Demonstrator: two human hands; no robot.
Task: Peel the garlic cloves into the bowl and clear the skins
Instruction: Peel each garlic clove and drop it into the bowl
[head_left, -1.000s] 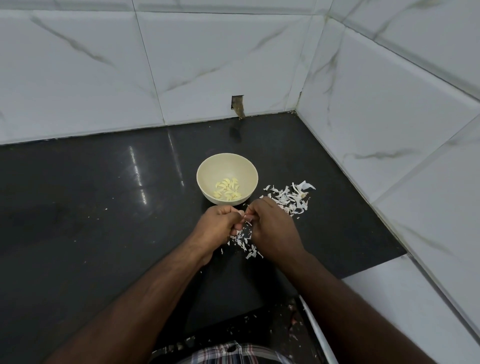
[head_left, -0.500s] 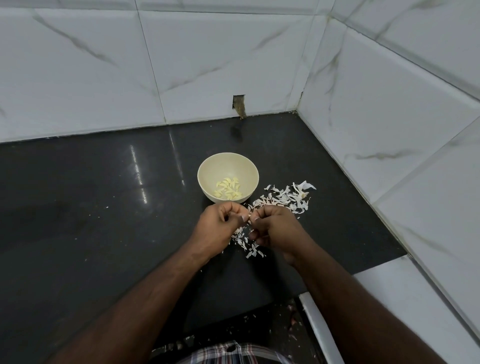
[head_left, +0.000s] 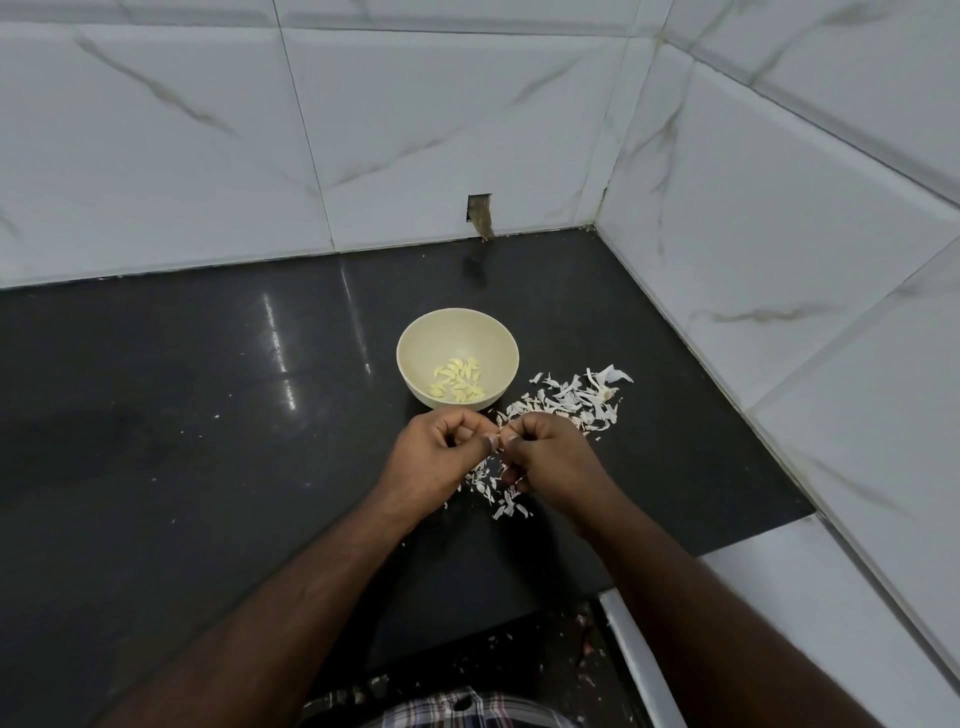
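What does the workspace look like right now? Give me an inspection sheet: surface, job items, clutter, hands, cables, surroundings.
Surface: glossy black countertop, with small white specks scattered on it.
Job's things: cream bowl stands upright and holds peeled cloves. The clove being worked is hidden between the fingertips.
Clutter: garlic skins are piled right of the bowl, and more lie under the hands.
Hands: left hand and right hand meet fingertip to fingertip and pinch something small just in front of the bowl.
Cables: nothing seen.
Surroundings: white marbled wall tiles form a corner. A small wall cutout sits behind the bowl.
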